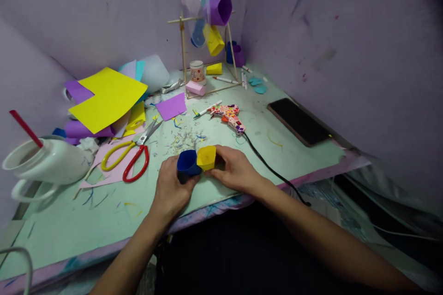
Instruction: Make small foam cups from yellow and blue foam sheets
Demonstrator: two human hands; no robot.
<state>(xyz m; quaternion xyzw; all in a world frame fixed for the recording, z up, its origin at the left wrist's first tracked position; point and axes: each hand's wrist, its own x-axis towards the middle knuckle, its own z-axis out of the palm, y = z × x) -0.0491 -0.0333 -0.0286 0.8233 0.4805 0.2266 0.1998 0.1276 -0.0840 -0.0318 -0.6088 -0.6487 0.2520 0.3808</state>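
Near the table's front edge, my left hand [172, 189] is closed around a blue paper cup [188, 162] whose open top faces me. Right beside it, my right hand [233, 168] grips a smaller yellow paper cup [206, 158] between thumb and fingers. The two cups meet side by side. Just beyond them lie small paper scraps [188, 140]. A flower-patterned glue gun [228, 115] rests on the table past my right hand, its black cord running toward the front edge. Scissors [140, 140] with yellow and red handles lie to the left of my left hand.
At the back stands a stick frame [183, 50] carrying a clear disc with purple and yellow paper cups. Yellow sheets [109, 97] are piled at the left, behind a white pitcher [58, 161]. A phone [299, 121] lies at the right; markers and a printed cup [197, 73] sit farther back.
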